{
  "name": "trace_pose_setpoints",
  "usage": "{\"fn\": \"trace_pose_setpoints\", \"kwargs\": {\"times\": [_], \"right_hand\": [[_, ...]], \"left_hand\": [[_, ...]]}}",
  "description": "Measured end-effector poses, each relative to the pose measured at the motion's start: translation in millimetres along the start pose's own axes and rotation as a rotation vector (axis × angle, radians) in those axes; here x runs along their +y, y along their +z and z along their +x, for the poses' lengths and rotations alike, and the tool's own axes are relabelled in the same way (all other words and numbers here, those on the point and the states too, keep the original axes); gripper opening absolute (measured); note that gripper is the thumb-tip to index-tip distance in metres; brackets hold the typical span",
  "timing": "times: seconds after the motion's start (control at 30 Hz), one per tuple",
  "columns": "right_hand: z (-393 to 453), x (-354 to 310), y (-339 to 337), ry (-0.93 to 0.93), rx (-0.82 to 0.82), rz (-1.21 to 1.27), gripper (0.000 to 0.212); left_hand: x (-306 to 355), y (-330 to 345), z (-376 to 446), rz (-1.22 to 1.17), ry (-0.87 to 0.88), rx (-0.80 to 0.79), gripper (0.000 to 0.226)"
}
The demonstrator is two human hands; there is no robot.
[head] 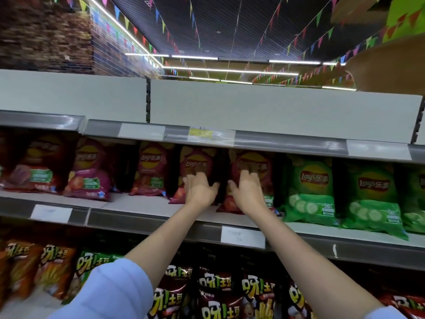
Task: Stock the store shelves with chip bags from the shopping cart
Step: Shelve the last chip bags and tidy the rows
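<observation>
Left to right: our left hand (199,189) lies with fingers spread flat on one red chip bag (195,171), and our right hand (247,188) lies the same way on the next red bag (251,180); neither pinches. Both bags stand upright, long axis vertical, on the middle shelf (142,204), straight ahead of the palms. Each hand is nearer its own bag, so the next push looks like straight back.

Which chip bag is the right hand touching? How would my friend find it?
Find the middle shelf with the Lay's bags. The right hand rests on a red bag. It is the last red one before the green cucumber bags begin.
</observation>
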State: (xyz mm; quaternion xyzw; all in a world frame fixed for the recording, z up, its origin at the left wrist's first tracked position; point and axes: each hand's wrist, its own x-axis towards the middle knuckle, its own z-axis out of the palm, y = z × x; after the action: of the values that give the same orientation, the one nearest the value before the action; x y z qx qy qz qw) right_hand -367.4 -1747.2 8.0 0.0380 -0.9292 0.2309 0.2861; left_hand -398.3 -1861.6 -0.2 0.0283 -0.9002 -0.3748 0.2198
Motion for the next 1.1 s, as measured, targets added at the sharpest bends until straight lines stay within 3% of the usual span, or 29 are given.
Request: {"fn": "trace_pose_setpoints", "kwargs": {"times": [0.13, 0.27, 0.33, 0.43, 0.63, 0.77, 0.87, 0.97, 1.1], "right_hand": [[17, -36, 25, 0.004, -0.151, 0.084, 0.045], [39, -56, 52, 0.125, -0.279, -0.007, 0.048], [46, -56, 59, 0.194, -0.316, -0.035, 0.045], [51, -61, 70, 0.332, -0.265, -0.001, 0.044], [46, -70, 76, 0.437, -0.132, 0.056, 0.06], [40, -84, 76, 0.429, -0.042, -0.059, 0.066], [34, -109, 81, 0.318, 0.027, -0.148, 0.049], [37, -136, 94, 0.211, -0.024, -0.043, 0.037], [42, -159, 117, 0.165, -0.116, 0.137, 0.051]], "left_hand": [[-31, -29, 19, 0.008, -0.088, 0.019, 0.056], [-57, -48, 40, -0.096, -0.112, -0.135, 0.035], [-62, -50, 42, -0.177, -0.124, -0.22, 0.036], [-70, -49, 52, -0.288, -0.087, -0.314, 0.059], [-78, -48, 57, -0.287, 0.044, -0.411, 0.064], [-87, -58, 58, -0.307, 0.112, -0.355, 0.057], [-103, -76, 62, -0.307, 0.122, -0.211, 0.037], [-120, -92, 69, -0.259, 0.083, -0.059, 0.028], [-138, -109, 81, -0.233, -0.026, -0.06, 0.036]]}}
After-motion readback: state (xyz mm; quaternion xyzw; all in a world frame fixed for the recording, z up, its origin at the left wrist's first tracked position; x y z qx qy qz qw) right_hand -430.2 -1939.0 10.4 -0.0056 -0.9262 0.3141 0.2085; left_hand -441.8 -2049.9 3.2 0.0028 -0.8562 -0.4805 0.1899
